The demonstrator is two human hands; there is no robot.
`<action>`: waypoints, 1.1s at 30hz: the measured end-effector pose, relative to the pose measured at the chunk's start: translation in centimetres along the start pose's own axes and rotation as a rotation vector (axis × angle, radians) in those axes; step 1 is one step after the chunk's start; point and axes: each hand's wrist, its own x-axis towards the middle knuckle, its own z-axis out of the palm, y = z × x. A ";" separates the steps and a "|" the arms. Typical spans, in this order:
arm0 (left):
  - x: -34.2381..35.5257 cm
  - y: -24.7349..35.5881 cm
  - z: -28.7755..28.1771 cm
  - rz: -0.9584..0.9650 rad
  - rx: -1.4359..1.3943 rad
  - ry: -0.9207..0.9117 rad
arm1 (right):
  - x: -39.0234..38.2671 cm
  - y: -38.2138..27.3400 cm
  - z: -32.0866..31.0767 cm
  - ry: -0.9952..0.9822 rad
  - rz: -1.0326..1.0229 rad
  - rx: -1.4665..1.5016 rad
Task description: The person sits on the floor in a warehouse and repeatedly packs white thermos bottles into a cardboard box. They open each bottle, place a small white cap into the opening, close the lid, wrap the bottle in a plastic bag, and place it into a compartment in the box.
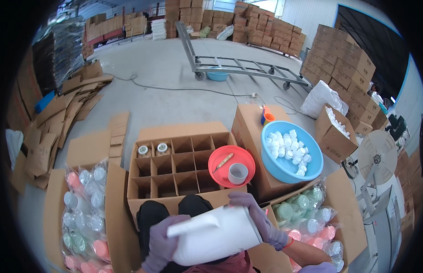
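Observation:
Across my lap lies a white jug-like container, tilted on its side with a long handle-like bar along its upper left. My left hand, in a greyish-purple glove, is closed around its left end, with the fingers slightly blurred. At the other end, my right hand, gloved alike, grips the dark-edged rim; part of its palm is hidden. Ahead of my knees stands a divided cardboard box, with two round white-topped items in its far left compartments. On its right side rests a red basin lid or tray.
The red tray carries a brown-handled tool and a grey cup. A blue basin of white caps sits on a carton. Boxes of wrapped cups flank me. Flattened cardboard lies left; a metal trolley stands ahead.

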 end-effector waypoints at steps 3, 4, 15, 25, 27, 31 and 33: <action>1.2 2.9 1.3 0.470 0.433 -0.001 | 0.8 -0.1 0.3 0.010 0.506 0.478; 1.2 1.4 0.9 0.395 0.346 -0.014 | 0.9 -0.2 0.2 0.014 0.612 0.583; -1.7 -1.6 3.3 -0.131 -0.171 0.219 | 1.6 -2.9 -0.9 -0.091 0.285 0.381; -9.2 -3.0 0.1 -0.169 -0.014 0.018 | 1.8 -0.2 -0.2 -0.535 -0.169 -0.124; -9.6 -1.7 -2.5 -0.312 0.054 -0.225 | 2.4 -0.1 1.2 -0.526 -0.368 -0.307; -6.8 4.8 -2.7 -0.522 0.096 -0.470 | 3.2 -3.7 3.2 -0.753 -0.138 -0.644; -6.7 4.8 -2.6 -0.603 0.196 -0.519 | 3.3 -4.8 3.2 -0.817 0.008 -0.681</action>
